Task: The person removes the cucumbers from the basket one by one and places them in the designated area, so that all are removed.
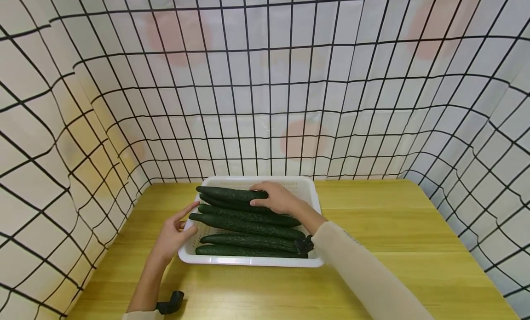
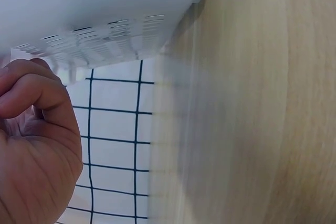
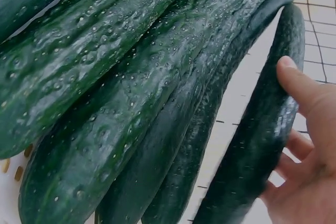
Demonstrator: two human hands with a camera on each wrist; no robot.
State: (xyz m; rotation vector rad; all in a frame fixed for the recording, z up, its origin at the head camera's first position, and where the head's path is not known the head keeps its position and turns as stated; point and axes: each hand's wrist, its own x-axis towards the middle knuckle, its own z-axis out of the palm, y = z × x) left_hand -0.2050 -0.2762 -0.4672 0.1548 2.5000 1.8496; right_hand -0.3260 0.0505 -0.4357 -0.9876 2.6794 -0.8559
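A white plastic basket (image 1: 248, 261) holds several long dark green cucumbers (image 1: 248, 225) lying roughly side by side. My right hand (image 1: 278, 198) grips the rearmost cucumber (image 1: 225, 193) near its right end, and that cucumber lies over another one. In the right wrist view the thumb (image 3: 294, 80) presses one side of the held cucumber (image 3: 257, 135), with the other fingers behind it. At the basket's left side my left hand (image 1: 170, 236) holds the rim between thumb and fingers. The left wrist view shows its curled fingers (image 2: 39, 90) against the slotted basket wall (image 2: 121, 35).
The basket stands on a yellow wooden table (image 1: 372, 246), towards its back edge. A black wire grid (image 1: 269, 85) with white sheeting behind it rises at the back and both sides. Small black devices (image 1: 170, 302) are strapped at the wrists.
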